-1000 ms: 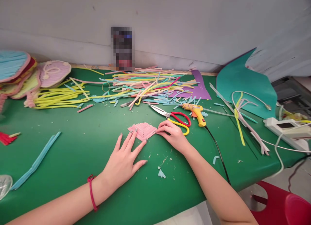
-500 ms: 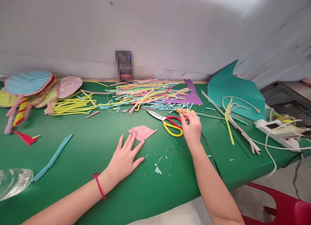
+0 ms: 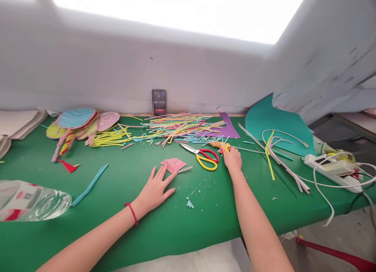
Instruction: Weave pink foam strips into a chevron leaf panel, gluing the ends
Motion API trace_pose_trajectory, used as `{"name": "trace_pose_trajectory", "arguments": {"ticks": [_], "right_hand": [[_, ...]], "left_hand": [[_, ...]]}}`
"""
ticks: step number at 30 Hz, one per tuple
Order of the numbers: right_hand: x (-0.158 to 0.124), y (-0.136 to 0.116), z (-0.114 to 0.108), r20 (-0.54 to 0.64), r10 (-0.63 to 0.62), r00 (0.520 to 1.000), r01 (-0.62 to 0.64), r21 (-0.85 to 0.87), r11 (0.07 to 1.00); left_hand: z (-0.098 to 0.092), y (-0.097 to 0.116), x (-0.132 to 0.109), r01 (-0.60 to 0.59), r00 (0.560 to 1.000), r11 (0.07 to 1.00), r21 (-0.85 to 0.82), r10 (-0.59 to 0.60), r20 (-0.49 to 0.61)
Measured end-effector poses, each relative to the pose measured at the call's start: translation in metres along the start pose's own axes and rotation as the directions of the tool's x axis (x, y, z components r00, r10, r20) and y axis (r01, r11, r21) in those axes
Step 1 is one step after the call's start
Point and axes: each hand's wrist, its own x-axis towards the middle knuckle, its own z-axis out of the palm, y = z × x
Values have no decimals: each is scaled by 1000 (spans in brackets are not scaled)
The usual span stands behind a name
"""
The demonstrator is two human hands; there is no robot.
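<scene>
My left hand (image 3: 155, 191) lies flat on the table with its fingers spread, the fingertips resting on a fan-shaped piece of pink pipe cleaners (image 3: 175, 164). A loose pink pipe cleaner (image 3: 185, 169) sticks out beside that piece. To the right, my right hand (image 3: 233, 159) is closed around a yellow glue gun (image 3: 223, 145), partly covering it; a pale glue stick (image 3: 246, 149) extends rightward behind it. Scissors (image 3: 202, 156) with one red and one yellow handle lie open between my hands. Blue scraps (image 3: 190, 202) are scattered nearer to me.
A heap of coloured pipe cleaners (image 3: 176, 125) spreads along the wall. Finished fan shapes (image 3: 76, 117) lie at the left, above a clear bottle (image 3: 53, 203) and blue pipe cleaners (image 3: 89, 186). A teal sheet (image 3: 279, 123) and a power strip (image 3: 331, 172) with cables occupy the right.
My view has tilted up, bringing in the bright window and more of the bottle. My right hand has closed more fully on the glue gun. My left hand stays on the pink piece.
</scene>
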Motion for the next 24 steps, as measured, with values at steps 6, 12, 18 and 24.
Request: {"name": "trace_pose_trajectory", "arguments": {"ticks": [6,12,18,24], "right_hand": [[-2,-2,-13,11,70,997,-71,107,992],[-6,-27,-40,-73,109,991,-89,234,968],[-29,-64,-46,-71,97,993,-63,379,923],[-55,-76,-30,47,59,997,-75,475,877]], "left_hand": [[-15,-22,12,207,964,956,-208,-236,-125],[-40,-39,53,367,930,878,-309,-350,110],[-31,-29,85,405,905,884,-233,-351,241],[-34,-37,95,371,910,878,-303,-278,308]]}}
